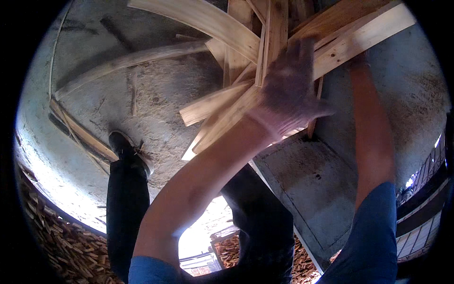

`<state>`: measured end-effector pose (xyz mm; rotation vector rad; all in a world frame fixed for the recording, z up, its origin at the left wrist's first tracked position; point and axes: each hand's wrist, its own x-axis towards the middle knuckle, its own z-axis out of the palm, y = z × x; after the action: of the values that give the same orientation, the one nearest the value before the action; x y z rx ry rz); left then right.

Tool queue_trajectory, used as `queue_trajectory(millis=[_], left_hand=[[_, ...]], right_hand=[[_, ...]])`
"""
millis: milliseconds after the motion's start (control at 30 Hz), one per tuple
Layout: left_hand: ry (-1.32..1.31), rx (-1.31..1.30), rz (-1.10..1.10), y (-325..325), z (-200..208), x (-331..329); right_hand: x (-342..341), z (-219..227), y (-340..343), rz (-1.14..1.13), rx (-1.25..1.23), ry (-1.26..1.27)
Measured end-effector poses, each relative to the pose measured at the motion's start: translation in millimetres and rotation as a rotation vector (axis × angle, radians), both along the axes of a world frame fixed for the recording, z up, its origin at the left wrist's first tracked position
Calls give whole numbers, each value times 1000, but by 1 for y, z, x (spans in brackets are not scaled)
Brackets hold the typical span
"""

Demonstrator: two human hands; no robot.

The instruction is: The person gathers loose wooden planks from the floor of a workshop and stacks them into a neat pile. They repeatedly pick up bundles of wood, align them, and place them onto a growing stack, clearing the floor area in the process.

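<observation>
- Your left hand [289, 87] is blurred over the crossed boards, fingers stretched forward and thumb spread out to the right; whether it touches the wood, you cannot tell.
- Your right hand [360, 61] is mostly lost in shadow at the lower edge of a pale plank [366, 42]; you cannot tell whether it grips.
- That plank is flat, straight-sided wood with dark knots, slanting to the upper right, just beside your left fingers.
- Narrow upright boards [278, 26] stand in the middle of the heap, with a long, smooth curved board [198, 18] meeting them from the upper left.
- Blunt, square-ended boards [210, 105] fan out lower left of your left hand.
- A rougher, duller slat [132, 60] runs left over the grey floor [172, 97], which is scuffed and dusted with fine debris.
- Between your shoe [124, 144] and the fanned board ends, there is floor to move over; a thin wooden strip [85, 130] ends right near that shoe.
- Between your forearms lies a flat grey panel [314, 184], stained, with straight edges and a pale left rim beside your dark trouser leg [260, 213].
</observation>
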<state>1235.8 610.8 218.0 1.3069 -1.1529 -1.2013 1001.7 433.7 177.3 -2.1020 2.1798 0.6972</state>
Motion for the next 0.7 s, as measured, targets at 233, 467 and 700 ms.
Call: queue_trajectory(millis=[233, 467, 700], left_hand=[[105, 54, 92, -42, -8, -1], [178, 231, 76, 16, -3, 105], [-33, 691, 332, 161, -43, 236]], right_hand=[[15, -11, 27, 3, -149, -155], [142, -7, 141, 3, -309, -614], [357, -38, 275, 184, -17, -1206]])
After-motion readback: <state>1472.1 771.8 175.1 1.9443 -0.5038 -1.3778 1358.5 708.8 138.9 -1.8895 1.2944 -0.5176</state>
